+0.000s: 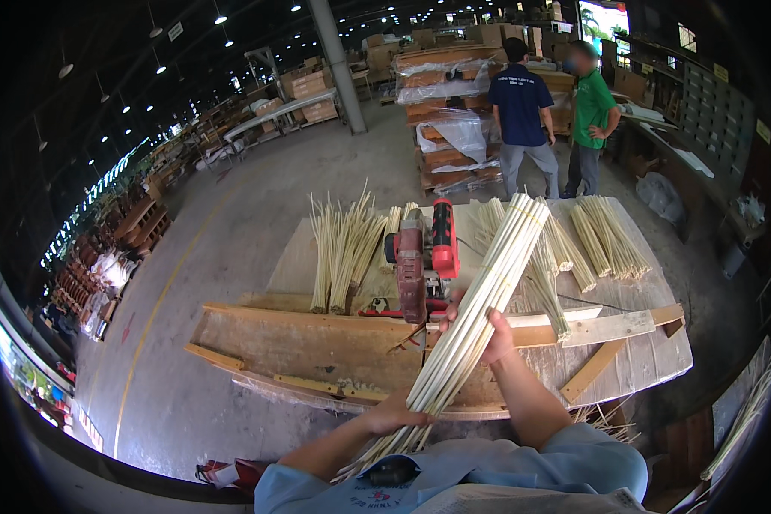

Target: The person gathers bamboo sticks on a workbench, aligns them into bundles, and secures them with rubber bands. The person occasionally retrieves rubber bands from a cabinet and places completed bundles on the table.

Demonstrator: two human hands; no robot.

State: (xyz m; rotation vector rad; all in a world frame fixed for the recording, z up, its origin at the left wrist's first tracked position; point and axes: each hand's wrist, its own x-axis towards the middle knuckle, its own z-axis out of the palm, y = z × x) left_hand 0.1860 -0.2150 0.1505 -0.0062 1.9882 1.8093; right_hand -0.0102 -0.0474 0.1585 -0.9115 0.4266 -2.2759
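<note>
Head view: your right hand [499, 341] is wrapped around the middle of a long bundle of pale sticks [480, 304], fingers closed over it from the far side. Your left hand [394, 417] is curled around the same bundle nearer your body, where the stick ends splay out loosely below it. The bundle runs slantwise, from your lap up and away past your right hand, with its far end well beyond the red and grey power saw [422, 257], which sits just left of your right hand on the wooden bench [317, 347].

To do this well, I judge you should tighten the lower grip so the loose ends gather, keep the bundle flat on the bench's wooden rail [608, 327] to the right of your right hand, and keep both hands clear of the blade side of the saw.

By count: one bundle in your hands; one saw; about five loose heaps of sticks beyond your hands, one leaning stack [341, 248] left of the saw and the rest, such as the fan of sticks [612, 236], off to the right. Single sticks are too many to count. Two people [522, 111] stand well beyond the bench.
</note>
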